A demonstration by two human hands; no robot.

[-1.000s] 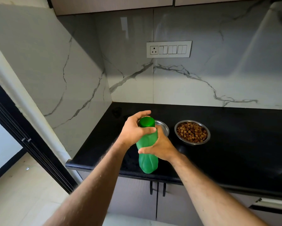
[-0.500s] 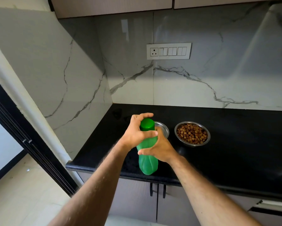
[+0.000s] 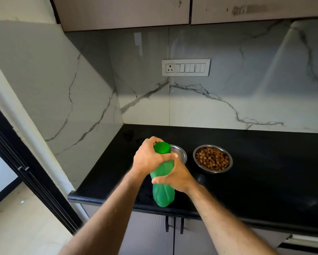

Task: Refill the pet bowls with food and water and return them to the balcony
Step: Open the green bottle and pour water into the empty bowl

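Observation:
A green plastic bottle (image 3: 162,194) stands upright near the front edge of the black counter (image 3: 265,172). My left hand (image 3: 149,159) grips its green cap and neck from the left. Around the bottle's middle my right hand (image 3: 176,176) is wrapped from the right. Behind the bottle sits a steel bowl (image 3: 179,153), mostly hidden, its contents not visible. To its right a second steel bowl (image 3: 212,159) is filled with brown kibble.
Marble-look walls close the counter's back and left side, with a switch panel (image 3: 185,67) on the back wall. Upper cabinets hang overhead. Lower cabinet doors (image 3: 154,236) sit under the counter. A dark door frame (image 3: 25,173) stands at the left.
My left hand has closed further over the bottle cap, its fingers wrapping round the far side. The bottle and bowls have stayed in place.

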